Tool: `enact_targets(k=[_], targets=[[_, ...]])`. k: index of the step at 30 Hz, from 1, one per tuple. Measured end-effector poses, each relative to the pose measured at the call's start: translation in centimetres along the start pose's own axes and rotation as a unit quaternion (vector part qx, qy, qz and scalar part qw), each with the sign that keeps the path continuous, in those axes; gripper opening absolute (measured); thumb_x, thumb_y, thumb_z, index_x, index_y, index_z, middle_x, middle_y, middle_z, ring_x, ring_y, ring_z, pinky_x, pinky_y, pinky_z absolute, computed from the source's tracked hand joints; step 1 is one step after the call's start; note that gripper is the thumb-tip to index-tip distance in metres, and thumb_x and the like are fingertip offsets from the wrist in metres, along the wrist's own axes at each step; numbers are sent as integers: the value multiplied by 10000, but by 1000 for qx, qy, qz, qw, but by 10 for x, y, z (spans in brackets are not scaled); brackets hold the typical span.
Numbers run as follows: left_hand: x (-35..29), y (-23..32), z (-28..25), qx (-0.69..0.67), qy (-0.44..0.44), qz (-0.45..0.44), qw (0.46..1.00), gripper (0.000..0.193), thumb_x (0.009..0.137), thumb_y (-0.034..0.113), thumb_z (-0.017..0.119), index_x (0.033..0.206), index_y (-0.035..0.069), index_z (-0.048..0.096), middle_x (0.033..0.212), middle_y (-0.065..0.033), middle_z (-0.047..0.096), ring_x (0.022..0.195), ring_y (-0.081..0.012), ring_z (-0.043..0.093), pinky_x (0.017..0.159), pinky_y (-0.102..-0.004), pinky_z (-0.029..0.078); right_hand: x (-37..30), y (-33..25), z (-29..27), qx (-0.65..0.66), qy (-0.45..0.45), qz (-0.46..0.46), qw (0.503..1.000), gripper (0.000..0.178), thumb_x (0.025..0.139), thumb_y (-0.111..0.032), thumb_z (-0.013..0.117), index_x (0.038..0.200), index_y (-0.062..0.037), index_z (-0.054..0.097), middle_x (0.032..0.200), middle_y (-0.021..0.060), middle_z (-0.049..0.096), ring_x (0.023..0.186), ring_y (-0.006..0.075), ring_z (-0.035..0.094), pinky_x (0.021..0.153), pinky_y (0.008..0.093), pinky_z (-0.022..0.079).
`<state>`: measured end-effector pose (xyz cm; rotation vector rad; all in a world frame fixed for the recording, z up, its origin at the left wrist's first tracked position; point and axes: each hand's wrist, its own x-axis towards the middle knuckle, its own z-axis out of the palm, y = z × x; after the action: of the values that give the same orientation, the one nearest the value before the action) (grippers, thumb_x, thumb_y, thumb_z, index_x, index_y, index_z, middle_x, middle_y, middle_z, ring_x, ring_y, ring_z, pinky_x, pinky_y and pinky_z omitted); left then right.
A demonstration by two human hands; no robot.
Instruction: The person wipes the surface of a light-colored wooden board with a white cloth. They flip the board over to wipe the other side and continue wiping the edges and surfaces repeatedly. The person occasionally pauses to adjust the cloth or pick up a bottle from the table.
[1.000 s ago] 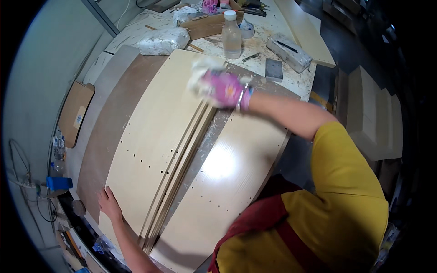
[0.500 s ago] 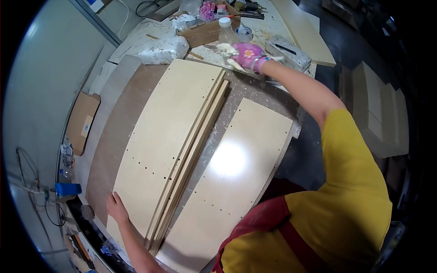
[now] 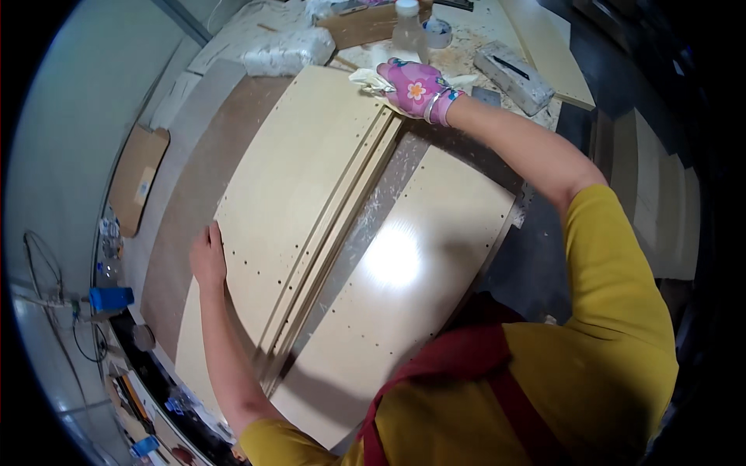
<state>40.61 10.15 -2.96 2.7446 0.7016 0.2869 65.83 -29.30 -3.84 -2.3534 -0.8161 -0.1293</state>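
Note:
A long pale wooden panel (image 3: 264, 171) with small drilled holes lies on top of stacked boards (image 3: 330, 241). My bare left hand (image 3: 208, 256) is closed at the panel's left edge, its thumb side on top; some fingers are hidden. At the panel's far right corner is my right hand (image 3: 416, 89), in a pink flowered glove. It grips a crumpled white cloth (image 3: 371, 81), which touches or nearly touches the wood there. A second holed panel (image 3: 396, 264) lies to the right, bright with reflected light; neither hand touches it.
Beyond the panels stand a clear bottle with a white cap (image 3: 406, 31), a roll of tape (image 3: 437, 33) and a wrapped block (image 3: 513, 78) with a dark tool on it. A white plastic-wrapped bundle (image 3: 287, 53) sits far left. Cardboard (image 3: 140, 182) leans at the left.
My right hand has come nearer with the cloth, from above the cluttered far surface to the panel's far corner. My left hand has slid farther up along the panel's left edge.

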Motion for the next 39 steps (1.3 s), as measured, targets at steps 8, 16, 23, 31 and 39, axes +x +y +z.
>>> enact_targets(k=[8, 16, 23, 31, 39], targets=[[-12, -6, 8, 19, 25, -19, 999, 499, 925, 481, 393, 882, 43, 627, 833, -213, 629, 825, -410, 592, 725, -460, 447, -45, -52, 31, -117, 35, -227, 966, 439, 805, -373, 616, 1151, -122, 517, 1002, 139, 586, 814, 330, 629, 668, 429, 531], [2, 5, 2, 85, 27, 7, 996, 526, 927, 489, 382, 870, 40, 650, 836, -227, 636, 817, -421, 605, 727, -488, 465, -64, -94, 38, -95, 24, -99, 990, 404, 817, -445, 587, 1027, -100, 568, 957, 145, 609, 862, 326, 616, 742, 431, 490], [-15, 19, -55, 26, 116, -8, 993, 484, 870, 485, 544, 838, 12, 646, 713, -195, 615, 702, -367, 594, 636, -427, 454, -77, -48, -9, 108, -10, 75, 991, 224, 858, -237, 618, 1032, -96, 614, 937, 87, 659, 847, 186, 632, 722, 301, 513], [-133, 129, -144, 202, 236, 226, 923, 381, 766, 382, 683, 699, 70, 473, 675, -112, 472, 608, -310, 479, 526, -405, 380, -171, 11, -55, 506, 155, 175, 830, 333, 855, -181, 640, 1133, -4, 588, 1015, 62, 653, 866, 143, 616, 797, 276, 496], [-239, 126, -128, 191, 253, 225, 921, 464, 748, 484, 646, 692, 61, 466, 639, -88, 436, 574, -270, 456, 501, -377, 365, -178, 14, -76, 698, 232, 263, 625, 313, 854, -182, 652, 1118, -23, 597, 998, 76, 652, 864, 166, 640, 766, 298, 536]])
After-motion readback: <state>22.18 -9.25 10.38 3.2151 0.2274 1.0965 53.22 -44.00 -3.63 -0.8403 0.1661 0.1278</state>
